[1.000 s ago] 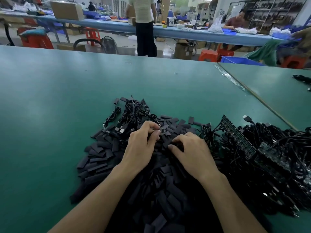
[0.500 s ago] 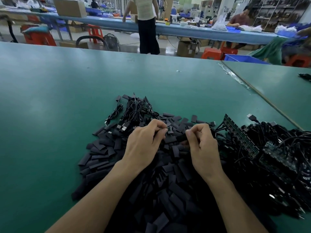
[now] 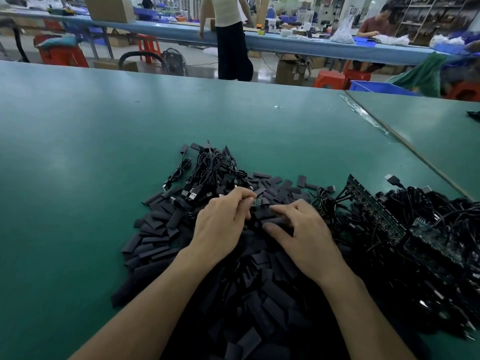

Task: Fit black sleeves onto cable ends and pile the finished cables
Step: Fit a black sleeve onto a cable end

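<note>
My left grip [image 3: 220, 227] is curled tight, thumb and forefinger pinching a cable end [image 3: 257, 202] whose small green board shows bare just past the fingertips. My right grip [image 3: 306, 237] holds nothing that I can see: half a second ago it was bunched up against the left, and now it has dropped away and spread loose over the heap, forefinger and thumb lying either side of one flat sleeve. I read that as the right grip going for a sleeve while the left keeps the bare end ready, so this end is not yet covered. The black sleeves [image 3: 155, 237] under both wrists are short, flattened, matte tubes, soft-looking and heaped loosely, so they will slide over each other when picked at. Just beyond my fingers lies a small pile of finished cables [image 3: 213, 167], thin glossy cords coiled in bundles with metal plugs showing. To my right sits the tangle of waiting cables [image 3: 428, 229], wiry and knotted, with strips of green boards [image 3: 374, 206] among them. All of it rests on the smooth green tabletop [image 3: 78, 152].
</note>
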`<action>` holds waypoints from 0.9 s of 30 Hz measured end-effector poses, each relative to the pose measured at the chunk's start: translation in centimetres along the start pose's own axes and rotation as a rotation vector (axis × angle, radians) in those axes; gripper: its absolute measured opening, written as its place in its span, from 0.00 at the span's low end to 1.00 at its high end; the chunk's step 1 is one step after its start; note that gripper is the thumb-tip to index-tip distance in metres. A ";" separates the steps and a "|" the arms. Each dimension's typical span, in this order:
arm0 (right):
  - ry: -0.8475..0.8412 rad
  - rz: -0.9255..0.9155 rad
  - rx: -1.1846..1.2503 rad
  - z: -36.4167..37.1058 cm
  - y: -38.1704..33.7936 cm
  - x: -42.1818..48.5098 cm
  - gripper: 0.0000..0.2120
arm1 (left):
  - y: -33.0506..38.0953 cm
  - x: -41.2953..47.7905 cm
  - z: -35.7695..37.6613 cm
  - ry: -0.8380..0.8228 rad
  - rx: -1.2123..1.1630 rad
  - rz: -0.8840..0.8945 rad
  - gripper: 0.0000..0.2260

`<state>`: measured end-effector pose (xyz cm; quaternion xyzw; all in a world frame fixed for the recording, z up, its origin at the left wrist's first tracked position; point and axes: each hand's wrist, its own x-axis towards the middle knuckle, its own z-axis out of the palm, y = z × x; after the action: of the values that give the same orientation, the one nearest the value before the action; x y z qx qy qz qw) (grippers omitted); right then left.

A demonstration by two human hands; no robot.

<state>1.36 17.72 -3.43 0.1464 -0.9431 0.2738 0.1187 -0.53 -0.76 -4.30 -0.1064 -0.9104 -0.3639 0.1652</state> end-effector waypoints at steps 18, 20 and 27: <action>0.008 0.013 -0.083 0.6 -0.2 0.2 0.13 | -0.1 0.0 -0.1 0.004 -0.171 -0.068 0.07; 0.043 0.012 -0.051 0.6 0.0 0.2 0.11 | -0.1 0.0 -0.2 -0.002 -0.156 -0.061 0.08; 0.325 -0.159 0.186 0.2 -0.2 -0.1 0.11 | 0.5 0.2 -0.4 0.063 -0.015 0.014 0.05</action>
<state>1.51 17.46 -3.55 0.1846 -0.8678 0.3694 0.2766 -0.49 -0.65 -3.63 -0.1026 -0.9013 -0.3728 0.1955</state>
